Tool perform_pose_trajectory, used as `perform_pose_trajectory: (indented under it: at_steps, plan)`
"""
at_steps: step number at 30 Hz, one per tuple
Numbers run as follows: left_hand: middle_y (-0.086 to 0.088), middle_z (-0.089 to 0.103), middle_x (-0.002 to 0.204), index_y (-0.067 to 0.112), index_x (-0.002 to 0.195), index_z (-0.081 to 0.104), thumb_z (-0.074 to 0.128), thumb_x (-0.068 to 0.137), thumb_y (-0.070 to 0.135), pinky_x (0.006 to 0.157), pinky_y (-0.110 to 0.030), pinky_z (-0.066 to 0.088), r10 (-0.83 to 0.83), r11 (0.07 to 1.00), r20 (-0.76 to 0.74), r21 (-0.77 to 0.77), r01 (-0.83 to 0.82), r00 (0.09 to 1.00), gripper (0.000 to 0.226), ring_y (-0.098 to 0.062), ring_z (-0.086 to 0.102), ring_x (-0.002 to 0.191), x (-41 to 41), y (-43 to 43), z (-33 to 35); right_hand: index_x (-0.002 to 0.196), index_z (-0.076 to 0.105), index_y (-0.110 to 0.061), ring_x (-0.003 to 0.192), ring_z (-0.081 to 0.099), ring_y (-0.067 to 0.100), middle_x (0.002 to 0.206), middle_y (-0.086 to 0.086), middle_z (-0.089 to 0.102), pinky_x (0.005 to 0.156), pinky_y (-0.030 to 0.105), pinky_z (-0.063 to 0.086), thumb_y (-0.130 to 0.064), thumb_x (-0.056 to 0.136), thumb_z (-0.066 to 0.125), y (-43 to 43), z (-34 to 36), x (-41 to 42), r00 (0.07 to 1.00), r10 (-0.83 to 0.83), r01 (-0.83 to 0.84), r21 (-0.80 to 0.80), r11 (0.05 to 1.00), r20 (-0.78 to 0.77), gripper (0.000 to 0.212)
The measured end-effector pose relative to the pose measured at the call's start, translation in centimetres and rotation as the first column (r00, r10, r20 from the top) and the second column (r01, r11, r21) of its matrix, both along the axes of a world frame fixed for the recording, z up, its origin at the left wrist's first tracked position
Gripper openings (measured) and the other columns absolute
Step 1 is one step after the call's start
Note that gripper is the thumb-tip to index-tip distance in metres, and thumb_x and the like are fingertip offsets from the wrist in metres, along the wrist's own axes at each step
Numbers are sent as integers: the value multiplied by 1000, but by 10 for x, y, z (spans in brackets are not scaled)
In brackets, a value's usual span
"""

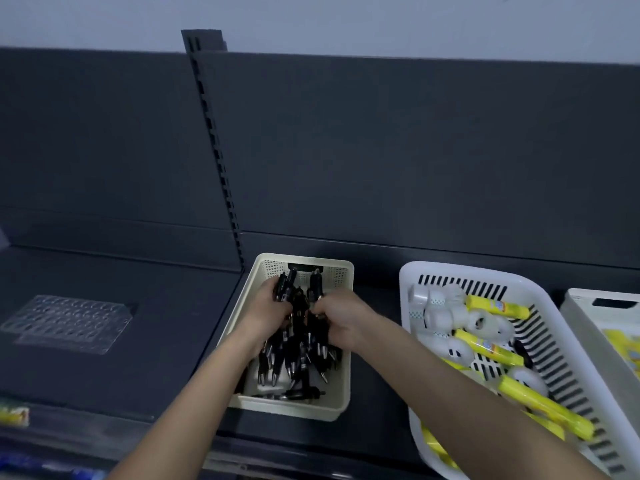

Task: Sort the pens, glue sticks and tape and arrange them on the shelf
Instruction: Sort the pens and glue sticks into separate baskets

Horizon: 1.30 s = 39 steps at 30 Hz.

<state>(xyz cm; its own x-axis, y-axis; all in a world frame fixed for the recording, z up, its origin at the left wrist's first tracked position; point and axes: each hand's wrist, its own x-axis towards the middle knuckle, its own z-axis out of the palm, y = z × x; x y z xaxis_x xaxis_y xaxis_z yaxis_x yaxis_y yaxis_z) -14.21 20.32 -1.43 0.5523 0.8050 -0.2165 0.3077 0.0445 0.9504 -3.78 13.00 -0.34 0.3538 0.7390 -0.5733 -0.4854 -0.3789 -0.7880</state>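
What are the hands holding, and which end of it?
Both the left hand and right hand hold bunches of black pens in the cream basket, gripping near the clip ends; the tips point toward the person.

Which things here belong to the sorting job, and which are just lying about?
In the job: black pens, gripped by left hand and right hand, in the cream basket; glue sticks and tape rolls in the white basket; the shelf.
Lying about: clear holed tray; yellow packet at the lower left edge.
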Motion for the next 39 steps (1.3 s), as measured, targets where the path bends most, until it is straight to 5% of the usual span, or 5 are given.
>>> perform_pose_trajectory:
  at_steps: [8, 19, 31, 36, 39]
  plan:
    - [-1, 62, 107, 12, 123, 57, 64, 81, 3, 78, -22, 40, -6, 930, -266, 354, 103, 964, 43, -21, 60, 98, 1, 18, -4, 93, 62, -9, 91, 58, 21, 95, 9, 60, 80, 32, 53, 5, 84, 48, -2, -6, 9, 965, 37, -34, -17, 999, 259, 22]
    - [3, 61, 118, 16, 121, 61, 71, 83, 18, 91, -20, 40, -337, 824, -144, 432, 366, 930, 40, -8, 55, 110, 65, -41, 5, 78, 66, -17, 77, 60, 17, 85, 6, 64, 66, 29, 52, 0, 89, 52, -108, 0, 72, 758, -163, 188, 27, 982, 631, 24]
    - [7, 54, 94, 16, 108, 62, 63, 85, 29, 65, -22, 40, -565, 481, -475, 476, 737, 675, 26, -13, 55, 93, 125, -131, -4, 91, 66, -3, 85, 61, 25, 90, 13, 67, 66, 31, 41, -10, 85, 54, -243, -8, 158, 201, 523, 3, -534, 845, 828, 15]
    - [3, 45, 76, 19, 72, 47, 54, 90, 20, 57, -30, 41, -413, 338, -725, 440, 832, 551, 20, -18, 52, 75, 144, -151, -21, 74, 58, -9, 66, 52, 21, 75, 8, 58, 56, 26, 32, -17, 86, 51, -256, -23, 162, 99, 662, -181, -641, 746, 743, 17]
    - [-9, 51, 94, 11, 96, 56, 48, 91, 10, 72, -39, 49, -250, 228, -843, 427, 875, 477, 10, -30, 55, 91, 149, -157, -22, 86, 63, 2, 77, 59, 34, 84, 20, 63, 58, 37, 41, -19, 83, 54, -257, -33, 165, 108, 619, -247, -582, 775, 778, 23]
